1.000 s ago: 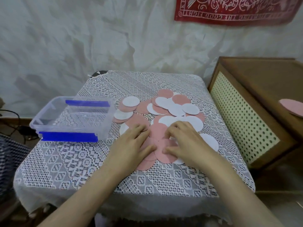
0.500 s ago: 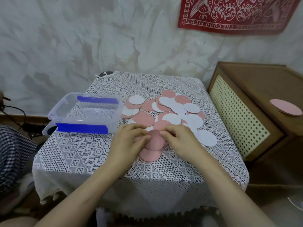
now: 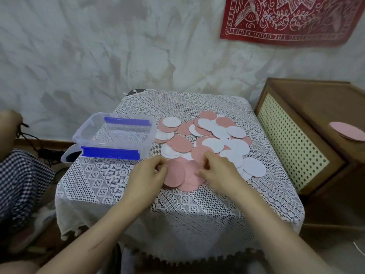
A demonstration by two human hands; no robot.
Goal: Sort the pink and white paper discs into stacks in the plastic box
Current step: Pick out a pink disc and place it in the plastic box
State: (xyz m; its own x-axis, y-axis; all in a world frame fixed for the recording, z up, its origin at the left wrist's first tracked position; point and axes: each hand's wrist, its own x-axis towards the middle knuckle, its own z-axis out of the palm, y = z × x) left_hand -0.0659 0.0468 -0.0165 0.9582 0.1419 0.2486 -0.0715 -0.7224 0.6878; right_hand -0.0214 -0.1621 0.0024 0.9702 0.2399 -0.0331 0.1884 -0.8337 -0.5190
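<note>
Several pink and white paper discs (image 3: 214,135) lie scattered and overlapping on the lace-covered table (image 3: 102,180). A few pink discs (image 3: 182,174) are gathered at the near edge of the pile. My left hand (image 3: 147,176) pinches their left rim, and my right hand (image 3: 219,169) pinches their right side. The clear plastic box (image 3: 92,133) with blue clips stands open and holds nothing, to the left of the pile.
A wooden cabinet (image 3: 308,139) with a perforated front stands to the right, with a pink disc (image 3: 346,130) on top. Checked fabric (image 3: 21,178) and cables lie at the left. A red banner (image 3: 292,18) hangs on the wall behind.
Both hands have drawn a few pink discs together at the near edge of the pile and now pinch them. The camera has pulled back and tilted up.
</note>
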